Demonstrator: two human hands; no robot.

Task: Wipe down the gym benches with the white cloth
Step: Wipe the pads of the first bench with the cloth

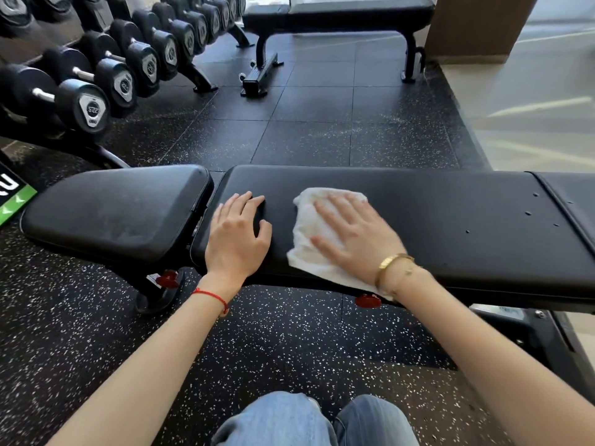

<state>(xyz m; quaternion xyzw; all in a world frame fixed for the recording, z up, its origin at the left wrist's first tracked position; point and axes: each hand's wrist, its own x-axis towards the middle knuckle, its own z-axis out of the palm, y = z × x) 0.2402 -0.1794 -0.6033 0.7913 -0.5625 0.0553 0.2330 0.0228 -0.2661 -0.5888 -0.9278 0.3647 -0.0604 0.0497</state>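
A black padded gym bench (450, 226) stretches across the middle of the view, with a separate seat pad (116, 214) at its left end. A white cloth (309, 226) lies flat on the long pad. My right hand (357, 236) presses down on the cloth with fingers spread, palm flat. My left hand (238, 236) rests flat on the pad just left of the cloth, fingers apart, holding nothing. A second black bench (354, 14) stands at the back of the room.
A rack of black dumbbells (106, 69) runs along the left, close behind the seat pad. Speckled rubber floor tiles (309, 123) lie between the two benches. A glass wall (531, 107) is at the right. My knees in jeans (315, 420) are below the bench.
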